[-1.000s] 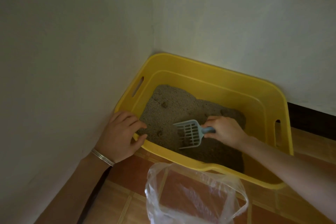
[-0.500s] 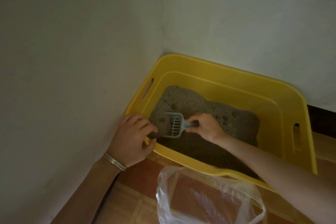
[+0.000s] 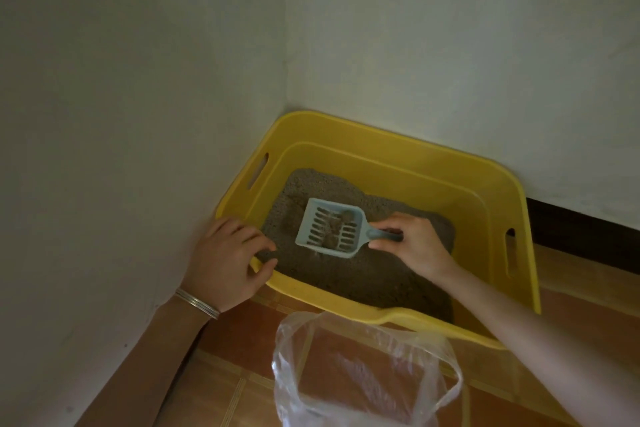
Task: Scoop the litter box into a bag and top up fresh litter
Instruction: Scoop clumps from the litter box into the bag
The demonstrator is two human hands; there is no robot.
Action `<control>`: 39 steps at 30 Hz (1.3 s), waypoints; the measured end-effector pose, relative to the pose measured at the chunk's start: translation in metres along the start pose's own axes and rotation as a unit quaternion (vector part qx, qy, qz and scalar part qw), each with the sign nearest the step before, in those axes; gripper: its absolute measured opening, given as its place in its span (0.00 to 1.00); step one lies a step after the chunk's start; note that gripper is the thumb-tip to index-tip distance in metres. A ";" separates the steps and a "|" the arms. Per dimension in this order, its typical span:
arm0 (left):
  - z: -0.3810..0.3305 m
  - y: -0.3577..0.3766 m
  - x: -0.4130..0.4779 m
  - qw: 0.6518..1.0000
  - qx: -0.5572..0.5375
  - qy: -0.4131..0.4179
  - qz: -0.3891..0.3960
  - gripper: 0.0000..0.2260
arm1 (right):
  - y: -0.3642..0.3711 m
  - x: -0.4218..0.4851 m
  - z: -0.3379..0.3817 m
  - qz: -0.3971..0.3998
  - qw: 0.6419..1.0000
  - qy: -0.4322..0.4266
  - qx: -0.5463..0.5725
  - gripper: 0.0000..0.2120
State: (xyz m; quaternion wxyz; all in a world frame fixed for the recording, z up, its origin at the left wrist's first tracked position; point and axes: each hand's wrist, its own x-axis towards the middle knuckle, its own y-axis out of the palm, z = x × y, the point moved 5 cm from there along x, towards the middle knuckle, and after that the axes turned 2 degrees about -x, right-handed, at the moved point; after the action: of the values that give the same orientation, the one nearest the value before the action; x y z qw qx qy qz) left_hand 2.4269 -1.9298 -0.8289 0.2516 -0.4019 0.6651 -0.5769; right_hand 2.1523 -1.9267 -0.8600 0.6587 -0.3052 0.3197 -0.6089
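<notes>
Pinches the blue scoop (image 3: 328,229) by its handle in the right hand (image 3: 417,248), clumps (image 3: 346,217) lying in it above the litter (image 3: 363,276). Grips the yellow litter box (image 3: 398,146) at its rim with the left hand (image 3: 225,262).

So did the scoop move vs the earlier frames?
Yes. Against the yellow litter box, the scoop shifted from the near-left corner toward the middle, now holding clumps.

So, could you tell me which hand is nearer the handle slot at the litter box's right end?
Right. The right hand, holding the scoop, is over the litter toward that slot; the left hand grips the rim at the opposite end.
</notes>
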 end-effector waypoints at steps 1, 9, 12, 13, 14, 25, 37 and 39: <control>0.000 0.000 0.000 1.000 -0.001 0.001 0.002 0.15 | -0.001 -0.002 0.001 -0.002 1.000 0.002 0.004 0.16; 0.001 -0.001 -0.002 1.000 0.002 -0.002 -0.007 0.14 | -0.007 -0.016 0.004 0.000 1.000 0.007 -0.011 0.17; 0.000 -0.002 -0.002 1.000 -0.001 -0.006 -0.005 0.14 | -0.011 -0.021 0.006 -0.014 1.000 0.004 -0.024 0.17; -0.001 -0.002 -0.002 1.000 0.000 -0.006 -0.007 0.14 | -0.012 -0.022 0.007 -0.014 1.000 0.004 -0.022 0.17; -0.002 -0.002 -0.002 1.000 0.001 -0.005 -0.009 0.14 | -0.012 -0.023 0.008 -0.013 1.000 0.004 -0.016 0.17; -0.006 0.002 -0.014 0.998 -0.017 0.028 -0.044 0.12 | -0.024 -0.054 0.021 -0.028 0.999 0.014 0.025 0.14; -0.046 -0.011 -0.053 0.994 -0.090 0.063 -0.029 0.14 | -0.036 -0.153 0.061 -0.013 1.000 0.007 0.016 0.17; -0.052 -0.002 -0.066 0.992 -0.114 0.057 -0.015 0.12 | -0.027 -0.171 0.059 -0.007 1.000 0.009 -0.010 0.17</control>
State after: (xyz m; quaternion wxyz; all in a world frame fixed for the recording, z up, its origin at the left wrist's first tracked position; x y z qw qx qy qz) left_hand 2.4222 -1.8462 -0.8246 0.1576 -0.4044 0.7339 -0.5225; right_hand 2.1734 -1.7574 -0.7947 0.6485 -0.3080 0.3295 -0.6132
